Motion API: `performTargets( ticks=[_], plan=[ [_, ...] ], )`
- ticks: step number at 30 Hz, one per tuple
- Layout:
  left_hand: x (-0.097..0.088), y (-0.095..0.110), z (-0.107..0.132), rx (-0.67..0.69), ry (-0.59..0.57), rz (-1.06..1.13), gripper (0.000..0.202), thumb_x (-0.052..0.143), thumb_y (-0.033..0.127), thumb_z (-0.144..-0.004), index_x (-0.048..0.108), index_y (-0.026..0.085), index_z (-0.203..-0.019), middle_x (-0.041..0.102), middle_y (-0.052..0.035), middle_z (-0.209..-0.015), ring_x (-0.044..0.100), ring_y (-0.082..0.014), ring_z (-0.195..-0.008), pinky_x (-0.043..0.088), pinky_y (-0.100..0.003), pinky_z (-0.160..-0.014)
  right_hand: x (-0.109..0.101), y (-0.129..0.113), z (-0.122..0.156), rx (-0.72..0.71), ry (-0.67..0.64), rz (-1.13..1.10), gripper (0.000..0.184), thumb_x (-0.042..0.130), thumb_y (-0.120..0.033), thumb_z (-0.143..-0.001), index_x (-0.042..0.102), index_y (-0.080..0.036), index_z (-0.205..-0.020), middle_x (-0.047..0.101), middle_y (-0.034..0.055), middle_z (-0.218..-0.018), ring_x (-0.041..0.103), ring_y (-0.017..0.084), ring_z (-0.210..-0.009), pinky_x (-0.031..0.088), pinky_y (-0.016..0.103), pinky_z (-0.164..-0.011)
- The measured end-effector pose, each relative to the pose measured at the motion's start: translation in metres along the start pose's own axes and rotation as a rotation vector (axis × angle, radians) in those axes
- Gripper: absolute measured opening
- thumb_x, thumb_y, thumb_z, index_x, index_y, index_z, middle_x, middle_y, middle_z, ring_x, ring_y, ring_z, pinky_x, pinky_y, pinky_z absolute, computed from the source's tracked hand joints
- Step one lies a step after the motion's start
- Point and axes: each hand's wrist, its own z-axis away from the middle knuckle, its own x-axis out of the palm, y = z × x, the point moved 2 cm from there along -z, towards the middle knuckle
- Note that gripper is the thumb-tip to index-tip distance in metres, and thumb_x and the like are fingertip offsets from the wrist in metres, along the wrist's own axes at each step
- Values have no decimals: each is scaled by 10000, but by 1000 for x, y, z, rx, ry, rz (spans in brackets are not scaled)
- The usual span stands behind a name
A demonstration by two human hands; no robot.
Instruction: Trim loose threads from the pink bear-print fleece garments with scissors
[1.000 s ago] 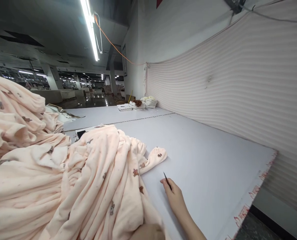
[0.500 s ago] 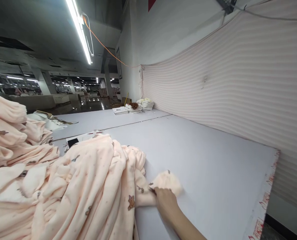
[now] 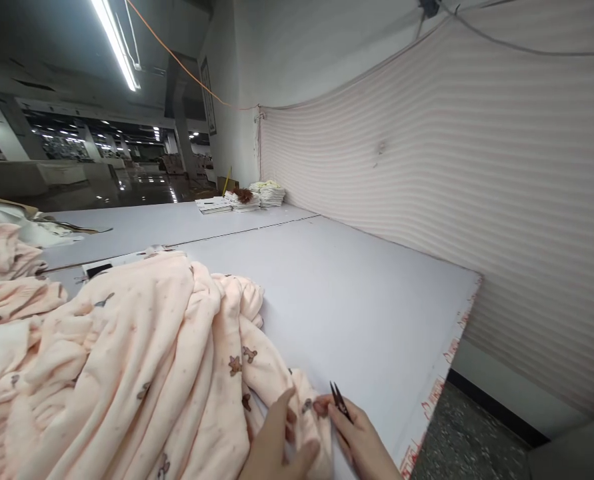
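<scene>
A pale peach plush garment point(image 3: 161, 360), printed with small brown bears, lies heaped across the left and middle of the table. Near the front edge, my left hand point(image 3: 274, 443) has its fingers curled around a narrow end of the fabric, like a sleeve or leg point(image 3: 303, 417). Just to its right, my right hand point(image 3: 359, 433) is closed on a pair of small dark thread snips point(image 3: 341, 402), blades pointing up and away. The right thumb and fingertip also touch the edge of the same fabric end.
A grey-white table point(image 3: 377, 300) runs to a striped cloth point(image 3: 401, 153) hung along the wall. Stacks of folded white pieces point(image 3: 267, 195) stand at the far end. A dark flat object point(image 3: 99, 270) lies behind the heap. More peach fabric point(image 3: 7, 250) is at left.
My left hand has come into view and taken hold of the fabric end. The right hand has moved nearer to me, and its snips now show clearly. The view has turned to the right.
</scene>
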Motion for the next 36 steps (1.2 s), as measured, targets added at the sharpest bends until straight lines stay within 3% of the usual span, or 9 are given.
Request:
performTargets(
  ticks=[2, 5, 9, 13, 16, 21, 26, 30, 36],
  plan=[
    [2, -1, -14, -29, 86, 147, 570, 636, 364, -771, 434, 180, -1272, 595, -82, -1044, 573, -201, -868, 459, -315, -769, 23, 6, 12, 7, -82, -189, 516, 564, -643, -755, 667, -168, -927, 615, 6, -629, 439, 90, -382, 423, 233, -469],
    [5, -7, -19, -63, 133, 357, 322, 684, 317, -685, 551, 188, -949, 583, 19, -750, 555, -166, -718, 421, -260, -667, 33, 8, 24, -105, 7, -288, 487, 584, -653, -734, 661, -178, -809, 579, 2, -627, 515, 129, -509, 462, 260, -601],
    [2, -13, -6, -50, 180, 416, 160, 599, 232, -691, 490, 221, -807, 540, 54, -696, 529, -141, -665, 398, -242, -630, 19, 13, 38, -136, 285, 4, 424, 567, -581, -766, 630, -189, -914, 484, -37, -582, 506, 157, -572, 435, 252, -607],
    [1, -13, 12, 49, 220, 628, 202, 593, 255, -693, 473, 232, -854, 589, 26, -777, 557, -167, -741, 435, -279, -700, 20, 16, 47, -157, 260, 186, 344, 629, -431, -711, 602, -195, -961, 262, -108, -516, 328, 111, -456, 319, 212, -470],
    [2, -11, 28, 95, 390, 476, 205, 581, 276, -713, 496, 233, -894, 617, -18, -846, 581, -210, -798, 458, -326, -725, 28, 10, 50, -243, 255, 222, 161, 539, -327, -758, 611, -201, -827, 296, -93, -513, 345, 113, -459, 321, 209, -467],
    [-1, 4, 50, 286, 734, -13, 483, 641, 316, -720, 496, 187, -1163, 523, -148, -1201, 457, -330, -1159, 310, -478, -1014, 32, -8, 59, -550, 353, 283, 217, 439, -195, -815, 621, -217, -931, 590, 1, -725, 553, 148, -608, 434, 221, -582],
    [-5, 19, 51, 114, 482, 264, 247, 533, 347, -818, 550, 214, -1025, 630, -74, -953, 606, -233, -819, 492, -356, -743, 31, -17, 67, -567, 220, 397, 215, 454, -159, -815, 588, -238, -963, 627, 15, -825, 618, 170, -725, 467, 250, -665],
    [-8, 20, 53, 120, 382, 495, 244, 602, 305, -795, 541, 224, -1016, 643, -39, -987, 598, -199, -911, 470, -294, -818, 26, -32, 68, -423, 31, 348, 221, 567, -204, -788, 602, -254, -1000, 631, 6, -896, 629, 169, -815, 486, 235, -709],
    [-6, 16, 54, 138, 294, 804, 259, 639, 298, -769, 548, 226, -1001, 658, -29, -952, 600, -206, -908, 462, -315, -797, 26, -63, 72, -519, -35, 411, 242, 483, -263, -885, 621, -249, -1084, 632, 29, -913, 624, 157, -815, 482, 218, -681]
  ],
)
